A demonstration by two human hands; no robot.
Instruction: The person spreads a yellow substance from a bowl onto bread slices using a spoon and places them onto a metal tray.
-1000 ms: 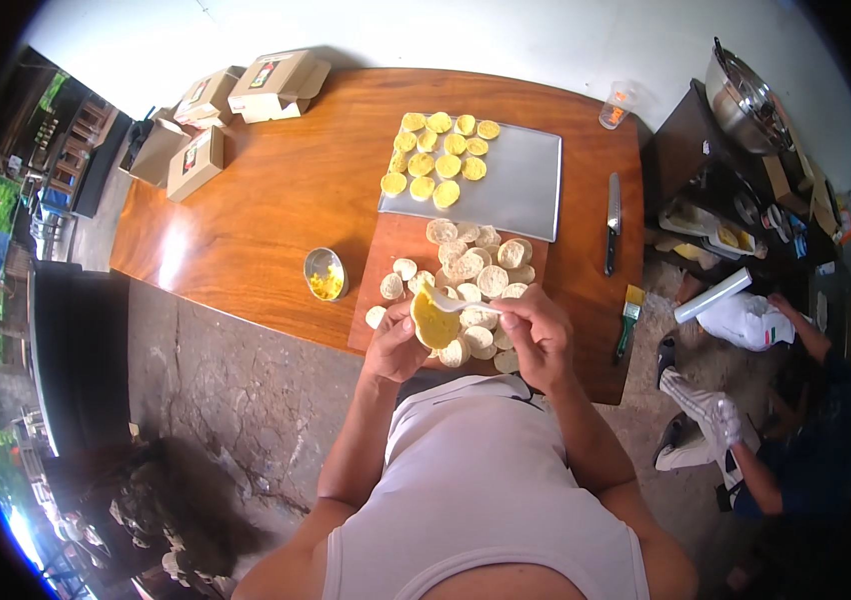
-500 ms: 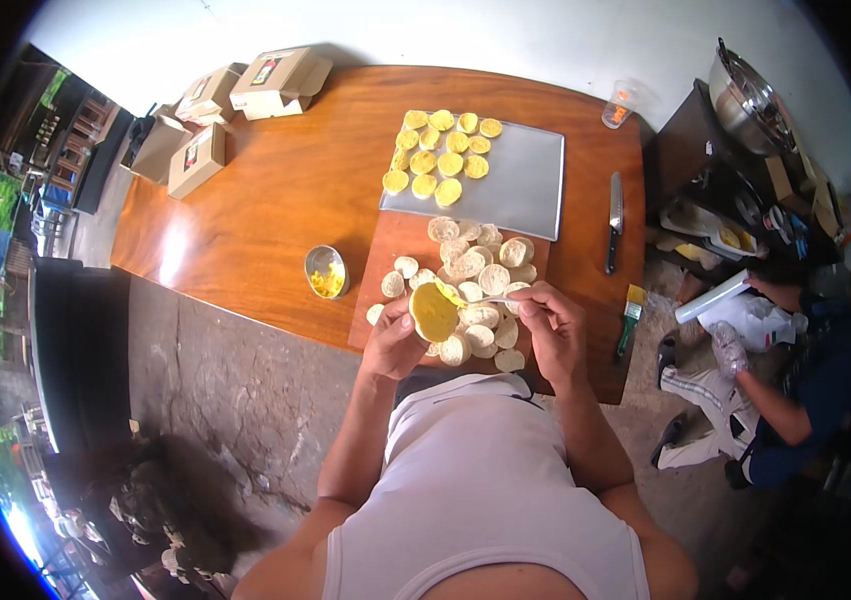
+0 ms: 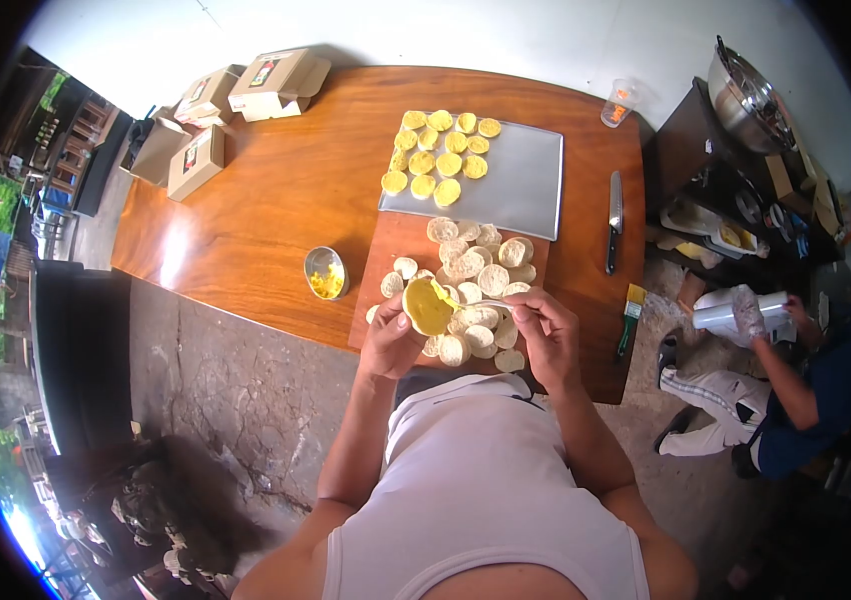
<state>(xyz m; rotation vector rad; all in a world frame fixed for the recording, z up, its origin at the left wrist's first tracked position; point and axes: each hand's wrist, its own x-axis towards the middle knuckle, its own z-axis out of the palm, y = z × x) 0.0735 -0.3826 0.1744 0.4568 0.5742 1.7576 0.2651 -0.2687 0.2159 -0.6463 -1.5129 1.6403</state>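
My left hand (image 3: 393,343) is closed around a round slice of bread (image 3: 428,308), its upturned face coated with yellow spread. In my right hand (image 3: 550,335) is the handle of a thin metal utensil (image 3: 493,303). Yellow spread covers the utensil's head, which touches the slice's right edge, so its shape is hidden. Below both hands, plain bread slices (image 3: 494,278) lie heaped on a reddish-brown board (image 3: 386,250). Several yellow-coated slices (image 3: 423,163) sit in rows on the left part of a metal tray (image 3: 531,170). A metal bowl (image 3: 342,268) of yellow spread stands left of the board.
On the wooden table's (image 3: 266,200) right side lie a knife (image 3: 614,222) and a green-handled brush (image 3: 630,322), with a plastic cup (image 3: 620,103) farther back. Cardboard boxes (image 3: 278,85) stand at the back left. A person (image 3: 806,390) sits at right, handling a white roll (image 3: 736,312).
The coated slice has tilted and shifted slightly left in my left hand. My right hand has moved slightly left with the utensil. The person at right has raised a gloved hand onto the roll.
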